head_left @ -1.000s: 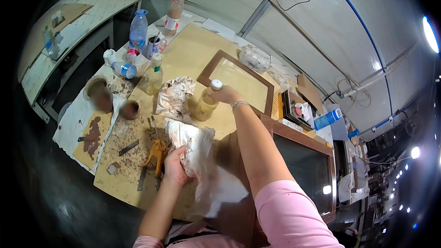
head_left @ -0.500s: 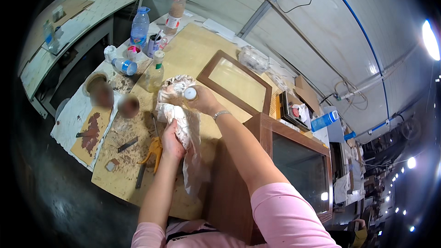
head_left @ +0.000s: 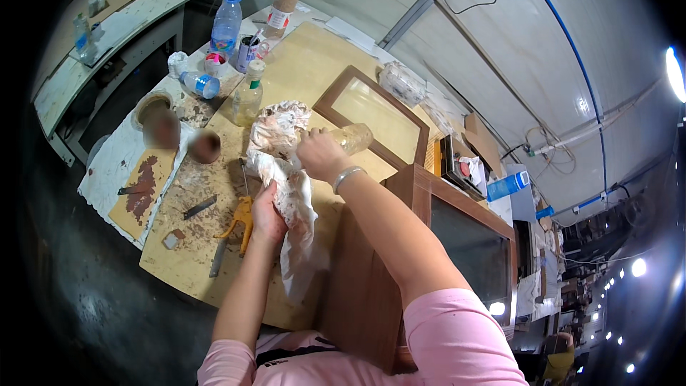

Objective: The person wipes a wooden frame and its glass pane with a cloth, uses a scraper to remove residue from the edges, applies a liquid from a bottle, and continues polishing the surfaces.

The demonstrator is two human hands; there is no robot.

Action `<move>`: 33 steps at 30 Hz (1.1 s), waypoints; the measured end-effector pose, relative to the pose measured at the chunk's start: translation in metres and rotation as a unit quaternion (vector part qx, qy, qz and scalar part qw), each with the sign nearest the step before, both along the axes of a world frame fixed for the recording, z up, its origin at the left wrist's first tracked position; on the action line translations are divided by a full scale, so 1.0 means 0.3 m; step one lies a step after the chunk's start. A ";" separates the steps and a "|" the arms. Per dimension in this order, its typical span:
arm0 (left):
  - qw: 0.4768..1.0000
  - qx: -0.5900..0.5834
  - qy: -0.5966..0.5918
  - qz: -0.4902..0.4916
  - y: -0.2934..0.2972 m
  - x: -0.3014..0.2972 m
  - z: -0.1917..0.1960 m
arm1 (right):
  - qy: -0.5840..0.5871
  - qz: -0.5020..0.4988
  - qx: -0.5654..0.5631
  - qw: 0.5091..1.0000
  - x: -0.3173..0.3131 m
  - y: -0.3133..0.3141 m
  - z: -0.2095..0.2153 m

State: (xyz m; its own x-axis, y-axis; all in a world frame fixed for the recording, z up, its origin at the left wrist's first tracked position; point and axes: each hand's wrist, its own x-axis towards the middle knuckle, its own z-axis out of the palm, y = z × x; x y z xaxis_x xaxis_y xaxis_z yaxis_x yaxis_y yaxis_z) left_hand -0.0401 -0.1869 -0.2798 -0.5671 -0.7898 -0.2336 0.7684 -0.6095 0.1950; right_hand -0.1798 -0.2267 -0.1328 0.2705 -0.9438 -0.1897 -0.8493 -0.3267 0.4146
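Stained white rag (head_left: 289, 186) at frame centre, bunched in left hand (head_left: 266, 216); right hand (head_left: 319, 155) grips tipped plastic bottle (head_left: 350, 137), mouth at cloth. Wetting step, seemingly; next needs steady pour, rag kept beneath

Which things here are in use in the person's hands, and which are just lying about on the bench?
In use:
- left hand gripping a stained white rag
- right hand tipping a clear plastic bottle onto that rag

Lying about:
- orange-handled tool
- blue-capped water bottle
- wooden frame
- small bottle with green cap
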 end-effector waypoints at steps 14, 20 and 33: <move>0.999 -0.018 -0.039 -0.031 0.012 -0.004 0.033 | 0.175 0.026 -0.031 0.984 0.061 0.017 -0.023; 0.999 -0.017 -0.024 -0.035 0.009 -0.001 0.050 | 0.182 0.024 0.000 0.983 0.048 0.025 0.029; 0.999 0.017 -0.006 -0.027 0.050 0.090 0.127 | -0.307 -0.391 -0.130 0.858 -0.097 -0.049 0.095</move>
